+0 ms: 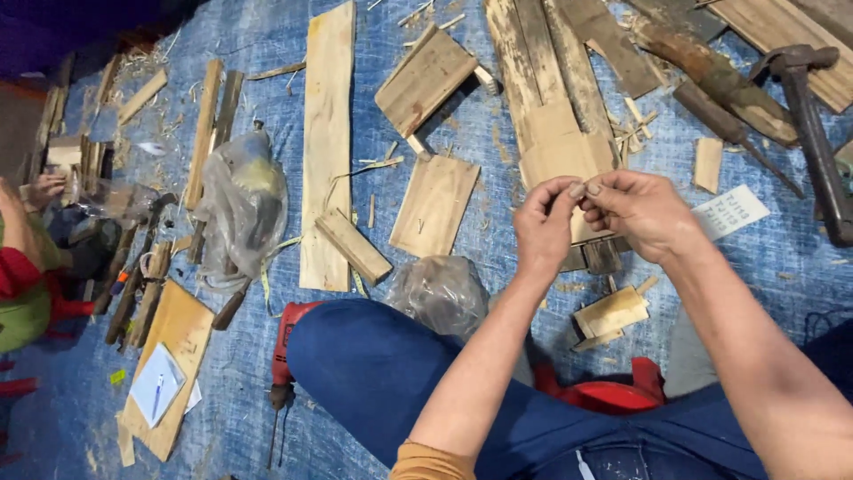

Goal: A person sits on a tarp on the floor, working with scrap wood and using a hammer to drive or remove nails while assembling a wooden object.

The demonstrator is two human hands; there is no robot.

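Head view, centre right: left hand (544, 222) and right hand (638, 212) meet, fingers pinching one small piece (579, 190), too small to identify. Likely light, easily dropped; best held by fingertips. Planks (327, 142), hammer (813, 133), drill (286, 342) lie on the tarp (782, 267).

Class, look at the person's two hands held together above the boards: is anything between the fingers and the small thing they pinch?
Nothing visible. The left hand and right hand meet fingertip to fingertip on the small thing, too small to identify. The boards lie below on the blue tarp.
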